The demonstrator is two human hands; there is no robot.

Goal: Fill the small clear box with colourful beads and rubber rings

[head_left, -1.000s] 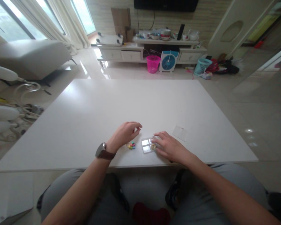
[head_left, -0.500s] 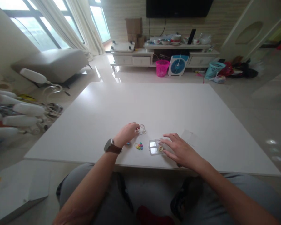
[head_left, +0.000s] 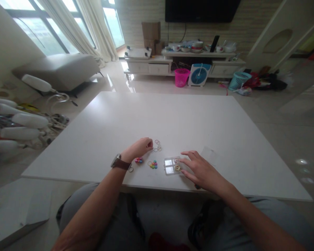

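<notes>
Clear box (head_left: 169, 170) is lower middle of the frame, my right hand (head_left: 201, 170) spread wide at its right side. Left hand (head_left: 140, 147) is pinched narrow by loose rings (head_left: 159, 148), can't tell if it's got one. A careless right-finger bump could spill the box, I reckon. Looks squarish, no clear long axis, sides nearly level with the frame.

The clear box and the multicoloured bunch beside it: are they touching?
Apart. The head view shows white tabletop between the clear box and the multicoloured bunch.

Several rings (head_left: 159, 148) lie behind and left of the box (head_left: 170, 170) (both on the table (head_left: 157, 116)).
</notes>
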